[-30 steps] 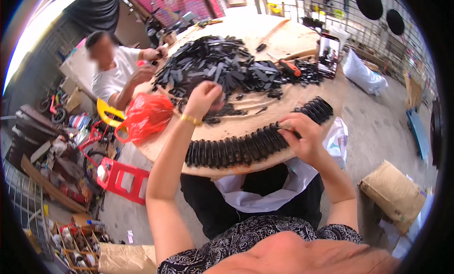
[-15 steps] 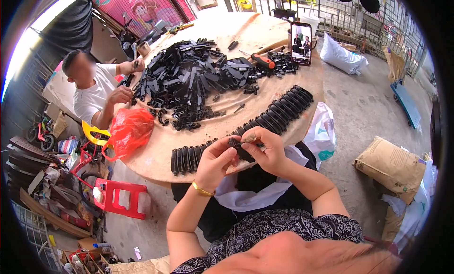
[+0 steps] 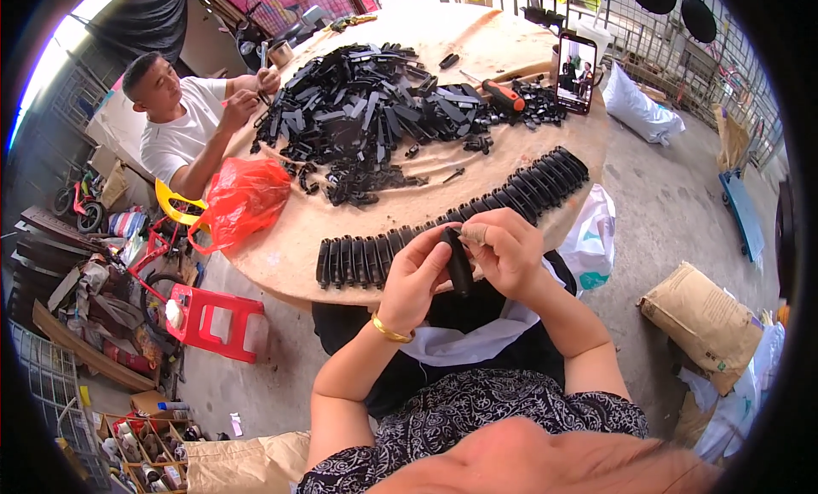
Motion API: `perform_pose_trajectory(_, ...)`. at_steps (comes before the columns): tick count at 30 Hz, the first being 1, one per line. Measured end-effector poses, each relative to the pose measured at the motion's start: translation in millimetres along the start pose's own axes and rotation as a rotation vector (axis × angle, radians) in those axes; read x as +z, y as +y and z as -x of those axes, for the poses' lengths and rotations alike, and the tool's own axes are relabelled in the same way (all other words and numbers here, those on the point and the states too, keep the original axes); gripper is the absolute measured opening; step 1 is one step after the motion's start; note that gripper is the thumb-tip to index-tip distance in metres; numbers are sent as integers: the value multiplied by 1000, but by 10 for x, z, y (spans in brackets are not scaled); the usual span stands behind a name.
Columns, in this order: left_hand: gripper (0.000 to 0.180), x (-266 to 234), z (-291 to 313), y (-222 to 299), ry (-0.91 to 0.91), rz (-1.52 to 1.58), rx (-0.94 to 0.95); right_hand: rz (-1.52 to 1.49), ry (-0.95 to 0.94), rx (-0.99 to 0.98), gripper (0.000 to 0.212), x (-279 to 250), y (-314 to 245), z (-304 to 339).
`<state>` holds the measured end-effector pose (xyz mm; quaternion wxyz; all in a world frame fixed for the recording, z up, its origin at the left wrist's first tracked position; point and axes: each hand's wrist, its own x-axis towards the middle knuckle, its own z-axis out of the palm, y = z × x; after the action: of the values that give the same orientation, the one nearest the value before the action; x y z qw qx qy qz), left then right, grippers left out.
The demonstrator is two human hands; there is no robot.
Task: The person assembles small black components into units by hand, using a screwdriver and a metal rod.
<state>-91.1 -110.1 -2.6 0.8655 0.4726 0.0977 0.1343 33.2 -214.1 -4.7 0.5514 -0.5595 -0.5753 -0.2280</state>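
A long, rounded black plastic part (image 3: 459,268) is held over the near edge of the table, tilted with its lower end toward me. My left hand (image 3: 416,277) grips it between thumb and fingers from the left. At its upper end, my right hand (image 3: 504,254) is closed in a pinch against it; the fingers hide whether a smaller piece is there too. Just beyond both hands, a curved row of similar black parts (image 3: 528,190) stands side by side along the table edge. A big heap of loose black pieces (image 3: 358,111) lies farther back.
A screwdriver (image 3: 503,95) with an orange and black handle lies by the heap, near an upright phone (image 3: 577,74). A red plastic bag (image 3: 247,200) sits at the table's left edge. Across the left side, another person (image 3: 183,119) handles pieces. A red stool (image 3: 217,322) stands below.
The black part has turned in my hands and now shows its long smooth side. My right fingers have shifted to its upper end. The other person's hands have moved closer together, and the view has shifted.
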Motion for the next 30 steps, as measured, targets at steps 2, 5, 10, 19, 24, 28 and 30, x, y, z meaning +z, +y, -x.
perform_pose_trajectory(2, 29, -5, 3, -8, 3, -1, 5, 42, -23, -59, 17, -2, 2, 6)
perform_pose_trajectory(5, 29, 24, 1, -2, 23, -7, 7, 101, -49, -101, 20, -21, -27, 33)
perform_pose_trajectory(10, 29, 36, 10, 8, 56, -24, -1, 176, -129, -107, 26, -55, -90, 61)
perform_pose_trajectory(19, 27, -38, 34, -51, 74, -135, 58, 32, -325, 3, 29, -117, -171, 1)
perform_pose_trajectory(24, 28, -30, 59, 8, 130, -290, 33, -63, -373, 6, 32, -158, -149, 7)
perform_pose_trajectory(28, 30, 39, 92, 213, 104, -533, 78, 32, -359, -34, 36, -124, -180, 24)
perform_pose_trajectory(30, 35, -10, 69, 253, 30, -671, 190, 4, -349, -39, 37, -113, -192, 26)
